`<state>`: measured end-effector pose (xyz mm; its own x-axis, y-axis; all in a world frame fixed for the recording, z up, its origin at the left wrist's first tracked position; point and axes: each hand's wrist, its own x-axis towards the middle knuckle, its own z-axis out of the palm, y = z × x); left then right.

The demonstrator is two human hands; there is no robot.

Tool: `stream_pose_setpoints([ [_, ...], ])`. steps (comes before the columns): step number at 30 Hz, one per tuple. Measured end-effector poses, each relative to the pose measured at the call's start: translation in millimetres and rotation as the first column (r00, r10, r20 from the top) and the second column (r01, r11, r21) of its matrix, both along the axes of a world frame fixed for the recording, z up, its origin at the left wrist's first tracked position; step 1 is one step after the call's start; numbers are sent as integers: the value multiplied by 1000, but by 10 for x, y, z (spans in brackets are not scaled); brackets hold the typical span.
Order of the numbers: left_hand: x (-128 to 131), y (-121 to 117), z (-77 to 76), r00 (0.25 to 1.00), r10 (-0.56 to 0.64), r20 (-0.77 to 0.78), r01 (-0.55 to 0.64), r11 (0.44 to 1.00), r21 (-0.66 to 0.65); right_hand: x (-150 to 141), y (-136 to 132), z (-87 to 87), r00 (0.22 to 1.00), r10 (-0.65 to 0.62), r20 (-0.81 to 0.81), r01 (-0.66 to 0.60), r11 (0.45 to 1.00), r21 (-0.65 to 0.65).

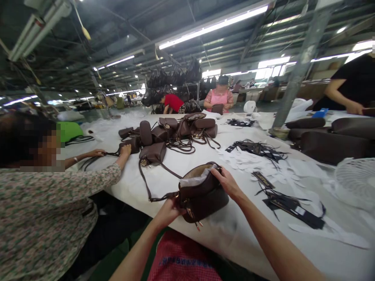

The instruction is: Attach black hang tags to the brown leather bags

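Observation:
A dark brown handbag point(205, 199) is tilted at the table's near edge, its top open on a beige lining and some whitish wrapping. My left hand point(170, 212) grips its left end, near the strap fitting, with the fingertips partly hidden. At the upper right rim, my right hand point(227, 181) is closed on the edge, thumb to the inside. The bag's strap point(158, 198) runs left over the tabletop. Just beyond lies another brown handbag point(152, 153) with a round metal charm. Metal-tipped cords hang from the front of the held bag.
Several brown bags point(175, 128) are heaped mid-table. Black hang tags point(295, 210) and white paper pieces point(246, 166) lie to the right, near a white fan point(356, 181). A co-worker point(58, 203) at left handles a bag. A metal post point(301, 66) rises at the right.

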<state>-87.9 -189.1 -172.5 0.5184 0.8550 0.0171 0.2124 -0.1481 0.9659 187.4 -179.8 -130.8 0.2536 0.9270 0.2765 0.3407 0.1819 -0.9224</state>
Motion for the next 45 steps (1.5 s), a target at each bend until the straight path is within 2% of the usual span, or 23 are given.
stream_pose_setpoints([
  [3, -26, -67, 23, 997, 12, 71, -6, 997, -83, 11, -156, -228, 989, -78, -128, 81, 996, 22],
  [6, 80, -17, 217, 992, -35, 124, 38, 999, -24, -23, -338, -350, 970, -106, -219, 126, 989, 80],
  [9, 287, 207, 431, 996, -28, 87, 19, 995, 102, -80, -431, -328, 936, -159, -313, 211, 968, 139],
  [12, 448, 427, 497, 999, -39, 18, 37, 993, 114, -42, -465, -248, 928, -168, -332, 236, 956, 174],
  [14, 472, 501, 427, 998, -42, -48, 46, 996, 77, 107, -498, -210, 963, -130, -236, 174, 968, 179],
  [16, 414, 516, 274, 994, -3, -110, 10, 998, 66, 378, -575, -208, 990, -123, -65, 131, 982, 137],
  [17, 361, 505, 178, 992, 29, -124, -20, 997, 75, 552, -631, -222, 986, -157, 47, 152, 983, 99],
  [18, 298, 485, 74, 989, 67, -131, -55, 995, 88, 743, -695, -245, 961, -215, 172, 209, 976, 54],
  [20, 171, 422, -128, 983, 126, -137, -110, 987, 114, 1135, -821, -312, 838, -332, 434, 381, 924, -30],
  [23, 59, 309, -345, 971, 167, -171, -137, 975, 173, 1600, -923, -443, 640, -329, 694, 546, 831, -110],
  [26, 64, 227, -415, 968, 174, -182, -125, 959, 253, 1779, -905, -566, 554, -285, 783, 588, 799, -126],
  [29, 85, 178, -400, 963, 201, -181, -142, 945, 295, 1783, -827, -614, 551, -301, 779, 605, 786, -125],
  [32, 24, 139, -389, 957, 236, -168, -181, 940, 290, 1838, -745, -517, 576, -350, 738, 615, 781, -110],
  [36, -129, 70, -360, 940, 329, -90, -306, 930, 204, 2077, -676, -198, 634, -435, 639, 616, 784, -77],
  [39, -167, -17, -237, 902, 428, -51, -414, 894, 170, 2187, -670, 71, 774, -496, 394, 554, 832, -42],
  [42, -90, -133, -17, 904, 427, 4, -420, 888, 186, 2085, -718, 328, 900, -430, 72, 431, 902, -5],
  [45, 81, -261, 259, 950, 310, 39, -312, 930, 193, 1774, -822, 573, 962, -262, -82, 264, 964, 21],
])
